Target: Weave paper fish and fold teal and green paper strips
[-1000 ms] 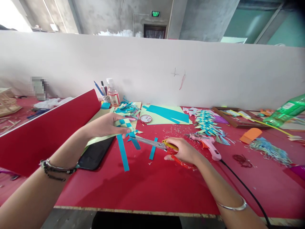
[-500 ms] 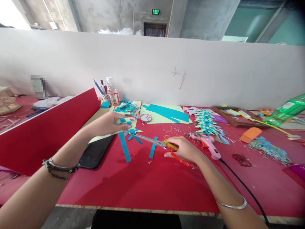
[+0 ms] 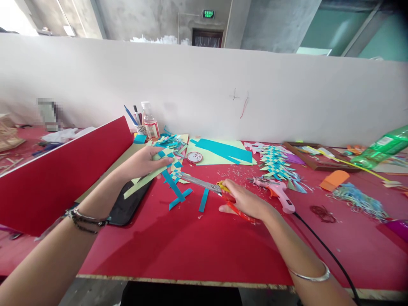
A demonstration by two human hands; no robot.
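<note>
close trimming at a woven edge, by the look of it

the blue-and-pale-green checkered woven paper piece (image 3: 176,165) is held above the red tabletop (image 3: 204,255), near the middle of the work area. the left hand (image 3: 143,163) has it pinched between thumb and fingers, closed on its upper part, with the lower edge left free. a long flat blue paper strip (image 3: 174,186) hangs from that edge, its end meeting a short blue paper strip (image 3: 188,193); whether the two are joined is hard to tell. a narrow pale green paper strip (image 3: 140,185) slants out below the hand, over a flat black rectangular object (image 3: 134,208).

the right hand (image 3: 244,199) is wrapped around the yellow-and-red handles of the long metal scissors (image 3: 204,183). the blades look nearly together, tips at the weave's edge; whether they bite paper cannot be told.

the step in hand seems to be snipping strip ends. the next move appears to call for a steady pinch, blades lined up with one end, and care not to nick the checks.

farther out, another straight blue paper strip (image 3: 203,200) lies under the scissors' line, and a pink plastic glue gun (image 3: 277,191) rests beyond the right hand.
</note>
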